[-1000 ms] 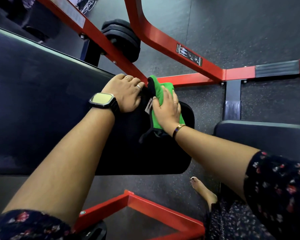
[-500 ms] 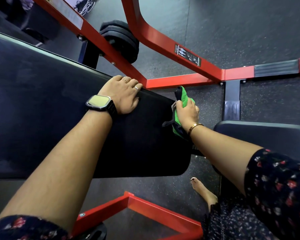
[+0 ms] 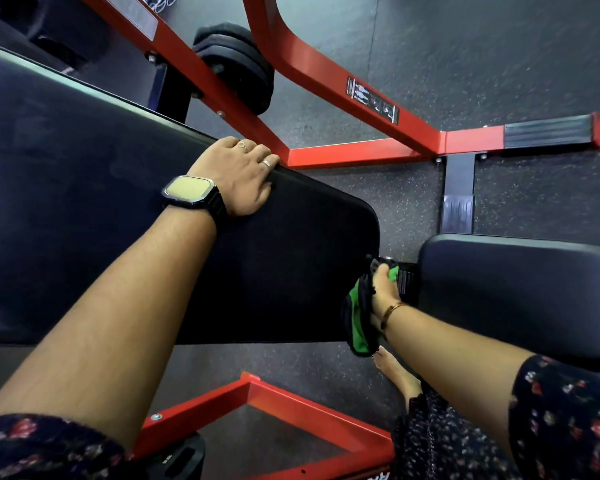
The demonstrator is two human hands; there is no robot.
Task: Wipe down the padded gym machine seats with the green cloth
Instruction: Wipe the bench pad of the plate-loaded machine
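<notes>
The person's left hand (image 3: 238,174) lies flat and open on the far edge of the large black back pad (image 3: 84,202), fingers curled slightly over its rim, bracing and grasping nothing. The right hand (image 3: 383,289) is closed around the green cloth (image 3: 357,323), which is bunched, with dark trim, and hangs below the palm. That hand sits at the narrow end of the large pad, in the gap between it and the smaller seat pad (image 3: 520,292) just beyond the right hand. The cloth appears pressed against the end edge of the large pad, though the contact is partly hidden by the hand. Judging from this, the wiping is at the rim of the large pad, likely near the close of that surface. No streaks or damp marks can be made out on the dark vinyl, so how much of it is clean cannot be told. The smaller seat pad beside the right forearm shows no sign of being touched and probably remains to be wiped. The red frame (image 3: 343,98) and weight plates (image 3: 236,64) lie beyond the left hand, well apart from the cloth.
</notes>
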